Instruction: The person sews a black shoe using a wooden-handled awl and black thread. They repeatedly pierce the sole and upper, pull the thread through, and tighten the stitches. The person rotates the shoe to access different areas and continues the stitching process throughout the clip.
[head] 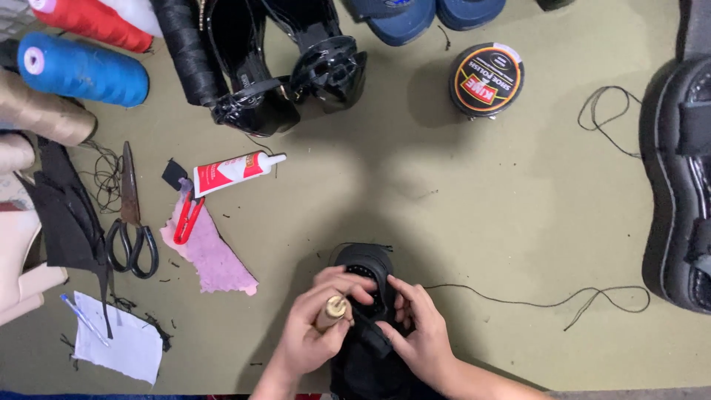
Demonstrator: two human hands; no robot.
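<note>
At six o'clock, the left hand (311, 333) grips a wooden-handled awl (331, 311) against the black shoe (368, 270) that the right hand (418, 330) clasps, black thread (533, 300) trailing toward three o'clock, closed polish tin (486, 79) at one o'clock.

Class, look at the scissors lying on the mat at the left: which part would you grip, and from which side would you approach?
Grip the scissors by the two black finger loops, coming from the near edge. They lie flat with blades closed and pointing away, loops nearest the person, probably safest to lift there.
</note>
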